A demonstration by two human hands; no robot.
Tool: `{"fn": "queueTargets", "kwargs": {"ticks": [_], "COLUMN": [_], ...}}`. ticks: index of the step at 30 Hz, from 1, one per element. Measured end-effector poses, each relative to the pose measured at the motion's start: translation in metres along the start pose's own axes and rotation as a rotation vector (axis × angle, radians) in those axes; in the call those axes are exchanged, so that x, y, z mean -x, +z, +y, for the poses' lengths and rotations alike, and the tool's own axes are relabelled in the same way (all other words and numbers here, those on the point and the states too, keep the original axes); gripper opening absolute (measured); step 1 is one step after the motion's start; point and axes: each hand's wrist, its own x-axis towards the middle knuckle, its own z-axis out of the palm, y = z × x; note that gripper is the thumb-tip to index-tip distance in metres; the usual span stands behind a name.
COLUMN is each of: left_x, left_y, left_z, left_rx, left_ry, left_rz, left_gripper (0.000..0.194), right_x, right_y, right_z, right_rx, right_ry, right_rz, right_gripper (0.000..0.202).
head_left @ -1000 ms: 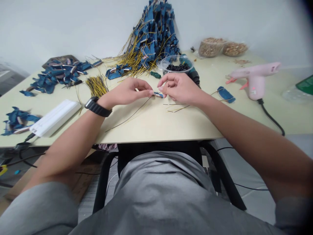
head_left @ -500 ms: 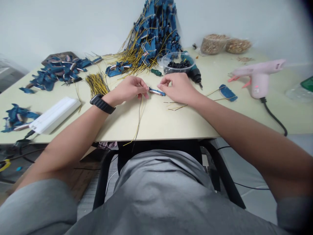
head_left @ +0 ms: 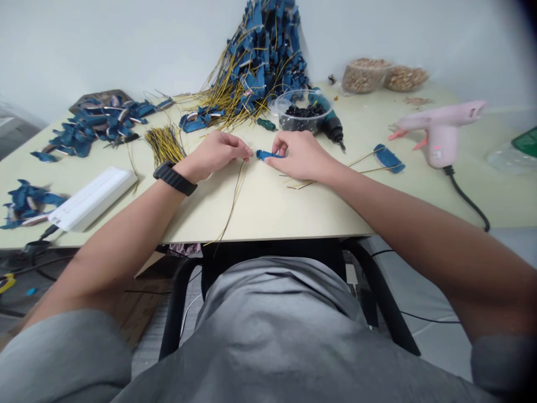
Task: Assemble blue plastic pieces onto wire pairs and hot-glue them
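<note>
My left hand [head_left: 220,153] pinches a thin yellow and black wire pair [head_left: 235,201], whose loose ends hang toward the table's front edge. To its right, my right hand [head_left: 300,152] has its thumb and fingers closed on a small blue piece [head_left: 268,155]. The left end of that piece points at my left fingertips, with a small gap between. Under my right wrist, the wire ends of another blue piece [head_left: 389,158] lie on the table. Beside my left wrist rests a bundle of yellow and black wires [head_left: 164,146].
A tall heap of wired blue pieces [head_left: 268,56] stands at the back, by a tub of black parts [head_left: 304,112] and a green drill [head_left: 332,126]. Rightward lies a pink glue gun [head_left: 440,131]; leftward are a white box [head_left: 94,198] and more blue pieces [head_left: 96,126].
My right hand has closed on the blue piece, which is now turned with its blue face showing. The hanging wires have swung left, and the view has shifted slightly.
</note>
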Motion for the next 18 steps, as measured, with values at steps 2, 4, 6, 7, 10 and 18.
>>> {"fn": "queueTargets", "kwargs": {"ticks": [2, 4, 6, 7, 10, 18], "left_x": [-0.001, -0.001, -0.001, -0.001, -0.001, -0.003], "left_y": [0.002, 0.005, 0.008, 0.01, 0.016, 0.025], "left_z": [-0.002, -0.002, 0.0, 0.001, 0.004, 0.007], "left_rx": [0.012, 0.027, 0.036, 0.04, 0.036, -0.014], "left_ry": [-0.011, -0.026, -0.045, -0.055, -0.078, -0.092], "left_rz": [-0.008, -0.02, -0.02, -0.015, -0.004, 0.038], "left_gripper": [0.015, 0.015, 0.015, 0.015, 0.013, 0.03], "right_x": [-0.002, -0.004, -0.006, -0.006, -0.008, -0.006], "right_y": [0.001, 0.002, 0.003, 0.004, 0.006, 0.01], "right_z": [0.0, 0.0, -0.001, -0.001, -0.001, 0.001], "right_rx": [-0.016, -0.03, -0.024, -0.015, 0.013, -0.013], "right_ry": [0.001, -0.006, -0.016, -0.019, -0.025, -0.057], "right_rz": [0.006, 0.004, 0.001, -0.001, -0.009, -0.026], "right_gripper": [0.014, 0.009, 0.004, 0.004, 0.011, 0.014]}}
